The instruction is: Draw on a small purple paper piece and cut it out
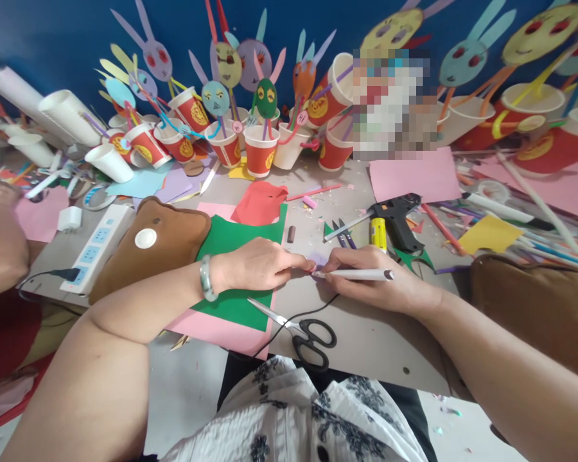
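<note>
In the head view my right hand (373, 276) is closed around a white marker pen (361, 274), its tip at a small purple paper piece (319, 260) on the table. The stretched index finger of my left hand (257, 266) holds that piece down beside the tip, its other fingers curled in. Both hands partly cover the paper. Under my left forearm lie a green sheet (241, 240) and a pink sheet (212, 332). Black-handled scissors (303, 333) lie half open in front of my hands, with a thin black cable across them.
Paper cups with paper-faced figures (261, 151) line the back. A black glue gun (397, 221) and yellow glue stick (378, 233) lie beyond my right hand. Brown cushions (147, 247) flank me; a power strip (96, 247) lies left. Another person's arm (0, 237) shows at the left edge.
</note>
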